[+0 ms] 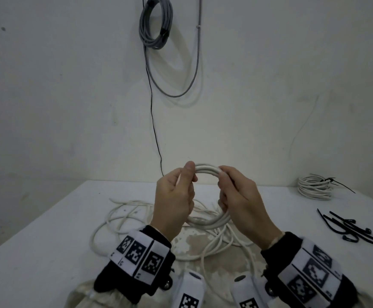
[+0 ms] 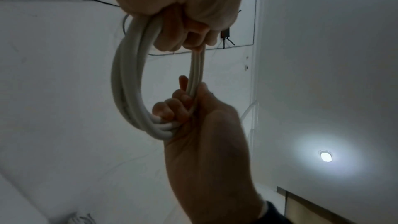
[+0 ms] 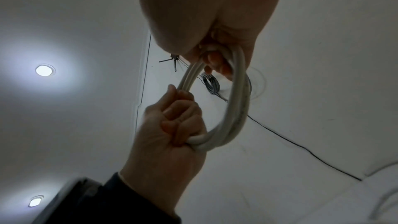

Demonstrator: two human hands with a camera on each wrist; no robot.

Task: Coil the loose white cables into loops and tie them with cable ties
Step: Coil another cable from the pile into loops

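While we hold the white cable coil up above the table, our left hand grips its left side with the fingers curled round the strands and the thumb laid over the top. Our right hand grips the opposite side in the same closed way, fingers wrapped round the bundle. From the left wrist view the coil shows as several turns lying together, clenched at both ends. Beneath our hands, loose white cable sprawls over the tabletop. A finished coil sits at the far right near the wall, already tied, and black cable ties lie at the right edge.
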